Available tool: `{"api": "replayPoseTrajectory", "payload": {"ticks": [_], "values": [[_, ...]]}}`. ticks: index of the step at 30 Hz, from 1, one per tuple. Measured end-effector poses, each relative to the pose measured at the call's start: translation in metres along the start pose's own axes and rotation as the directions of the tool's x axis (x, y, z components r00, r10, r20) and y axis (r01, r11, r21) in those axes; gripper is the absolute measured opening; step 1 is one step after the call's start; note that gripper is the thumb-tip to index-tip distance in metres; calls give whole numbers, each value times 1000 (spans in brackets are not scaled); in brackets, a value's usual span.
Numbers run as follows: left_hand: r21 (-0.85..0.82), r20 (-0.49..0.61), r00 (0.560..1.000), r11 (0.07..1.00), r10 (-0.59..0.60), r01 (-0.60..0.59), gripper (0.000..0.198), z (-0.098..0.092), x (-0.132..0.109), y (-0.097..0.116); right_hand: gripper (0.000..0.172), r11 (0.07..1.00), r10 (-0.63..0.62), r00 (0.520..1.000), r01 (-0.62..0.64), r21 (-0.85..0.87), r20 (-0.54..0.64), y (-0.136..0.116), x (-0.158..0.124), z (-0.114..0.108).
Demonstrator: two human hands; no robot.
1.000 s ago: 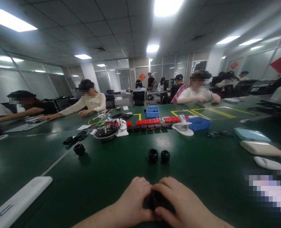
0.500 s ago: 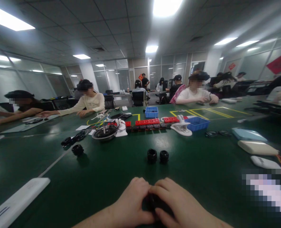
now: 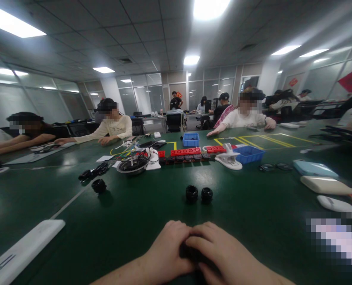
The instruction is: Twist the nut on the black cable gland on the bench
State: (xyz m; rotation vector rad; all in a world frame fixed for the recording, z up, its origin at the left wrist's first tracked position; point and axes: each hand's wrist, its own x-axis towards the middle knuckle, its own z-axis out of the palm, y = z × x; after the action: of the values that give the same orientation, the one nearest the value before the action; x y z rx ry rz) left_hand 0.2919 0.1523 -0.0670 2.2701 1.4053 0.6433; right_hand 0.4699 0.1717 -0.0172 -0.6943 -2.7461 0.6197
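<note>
Two bare hands meet at the near edge of the dark green counter (image 3: 253, 206): left hand (image 3: 164, 253) and right hand (image 3: 223, 257), fingers curled inward and touching, both closed around a small black object (image 3: 190, 251) of which only a dark sliver shows between them. Its shape cannot be told.

Change over the last second: almost none at the hands. They keep the same clasp in the same spot; the fingertips sit slightly tighter together, hiding more of the black object. The view shifts a little. Judgement: the work on the held piece is ongoing, with fine finger motion only.

Counts:
- Black round ribbed caps standing as a pair just beyond the hands: 2 (image 3: 192, 193) (image 3: 207, 194), nearly touching.
- Lone black round cap to the left: 1 (image 3: 99, 185).
- Blue plastic bins: 2 (image 3: 190, 139) (image 3: 249, 154).
- Long white flat device at near left: 1 (image 3: 21, 249).
- Rows of red blocks (image 3: 185, 152) mid-counter: too small to count.
- Pale oblong cases at right: 3 (image 3: 315, 168) (image 3: 326, 184) (image 3: 335, 204).
</note>
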Motion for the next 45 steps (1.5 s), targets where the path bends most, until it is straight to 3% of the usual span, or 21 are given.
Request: {"api": "replayPoseTrajectory", "payload": {"ticks": [3,5,8,10,12,18,22,27,30,34,36,39,43,45], "values": [[-29,-253,967,999,-22,15,28,2,-2,-2,40,982,-170,982,162,-95,-87,-1,-2,0],[-24,-412,910,998,43,-57,27,2,-4,-4,38,957,-267,948,240,-163,-171,-1,-4,3],[-7,-558,813,978,168,-207,31,0,-8,-6,34,923,-369,878,308,-229,-305,3,-6,11],[7,-600,772,967,208,-255,32,-1,-10,-6,32,912,-403,829,330,-242,-387,7,-7,17],[23,-615,753,959,235,-281,32,-1,-11,-6,33,921,-387,814,320,-221,-434,11,-9,21],[-98,-609,749,912,261,-398,40,3,-14,-8,43,971,-238,871,222,-87,-430,13,-14,18],[-123,-598,769,922,226,-367,41,1,-16,-8,42,989,-145,898,145,-32,-415,9,-15,14],[-11,-548,808,964,216,-265,44,-3,-17,-9,42,986,-151,900,165,1,-409,9,-12,11],[-16,-473,859,973,194,-229,52,-2,-15,-10,42,990,-97,933,128,65,-346,10,-10,8],[-249,-212,974,959,80,-133,48,0,-12,-1,42,993,64,983,-47,104,-171,11,-6,0],[-398,-80,997,917,-7,-25,49,1,-10,5,39,989,128,986,-118,87,-111,11,-6,-2],[-363,53,995,926,-86,100,57,4,-8,9,33,984,179,983,-178,30,-49,9,-4,-3],[-36,288,957,998,-38,51,78,7,-4,6,26,972,226,973,-221,-79,54,2,-2,-4],[79,347,936,996,-61,36,81,7,-2,5,28,970,232,968,-224,-92,92,-1,-1,-5]]}}
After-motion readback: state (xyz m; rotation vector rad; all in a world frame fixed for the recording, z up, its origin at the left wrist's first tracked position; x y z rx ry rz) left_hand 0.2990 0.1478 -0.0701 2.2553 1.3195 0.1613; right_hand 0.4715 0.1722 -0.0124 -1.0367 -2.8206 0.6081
